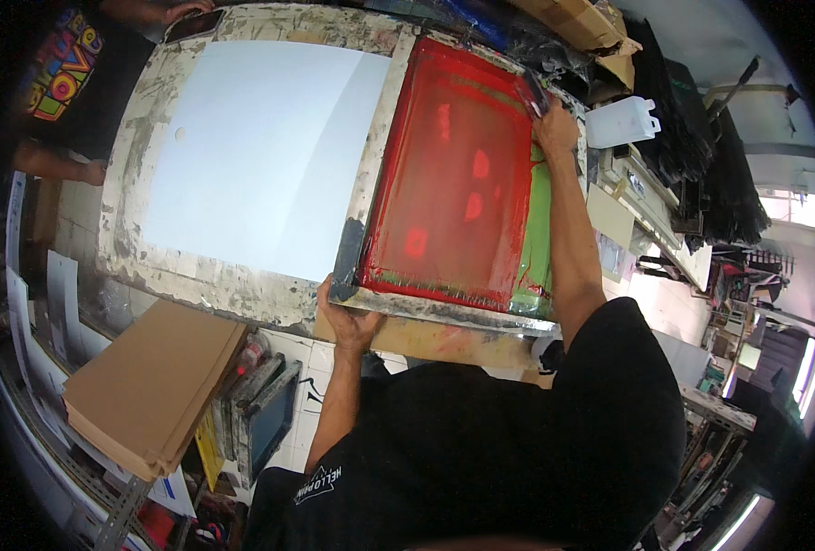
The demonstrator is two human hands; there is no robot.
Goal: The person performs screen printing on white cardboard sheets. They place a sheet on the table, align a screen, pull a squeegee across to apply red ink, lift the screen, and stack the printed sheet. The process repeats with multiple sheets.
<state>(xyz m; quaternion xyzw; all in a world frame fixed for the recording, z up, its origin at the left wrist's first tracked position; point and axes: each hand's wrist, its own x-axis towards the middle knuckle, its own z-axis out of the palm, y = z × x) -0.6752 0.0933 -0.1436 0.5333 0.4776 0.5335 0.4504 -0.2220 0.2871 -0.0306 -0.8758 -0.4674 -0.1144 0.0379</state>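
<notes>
A screen-printing frame [384, 147] lies on the right part of a paint-stained table, its mesh [458, 184] coated with red ink and showing several brighter red patches. My left hand [350, 321] is closed round the frame's near left corner. At the far right corner my right hand [557, 129] grips a squeegee [534, 94], whose lower edge is partly hidden inside the frame. Green tape or film [538, 230] runs along the mesh's right side, beneath my right forearm. Left of the frame, a large white sheet [260, 156] lies flat on the table.
Across on the left stands another person [67, 101], one hand [95, 172] at the table edge [118, 211]. A stack of brown cardboard [155, 381] sits at the lower left, beside several upright frames [265, 413]. A white plastic jug [622, 122] lies beyond my right hand.
</notes>
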